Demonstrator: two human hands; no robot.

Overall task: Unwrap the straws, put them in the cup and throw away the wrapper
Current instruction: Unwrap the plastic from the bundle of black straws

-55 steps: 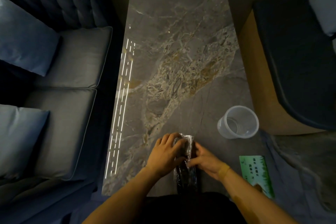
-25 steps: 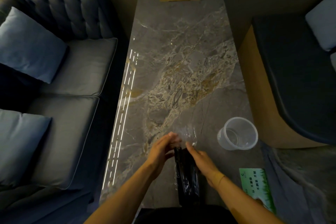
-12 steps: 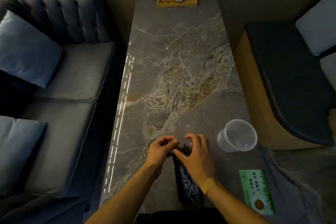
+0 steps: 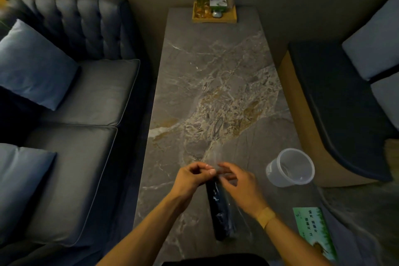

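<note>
A long bundle of black straws point(image 4: 220, 209) in a clear plastic wrapper point(image 4: 216, 157) lies lengthwise on the marble table point(image 4: 207, 84), near its front edge. My left hand point(image 4: 192, 177) pinches the wrapper's far end between thumb and fingers. My right hand point(image 4: 239, 183) is blurred, beside the same end, fingers spread and touching the clear film; whether it grips is unclear. A clear empty plastic cup point(image 4: 290, 167) stands upright to the right of my hands, apart from them.
A green printed card point(image 4: 313, 231) lies at the table's front right corner. A wooden tray point(image 4: 214, 14) with a plant and small items sits at the far end. A dark sofa point(image 4: 75, 97) runs along the left, a bench point(image 4: 336, 101) along the right.
The view has tilted up, showing more of the far table. Both hands have gone from covering the bundle's far end to pulling the clear film there; my right hand has lifted and spread.
</note>
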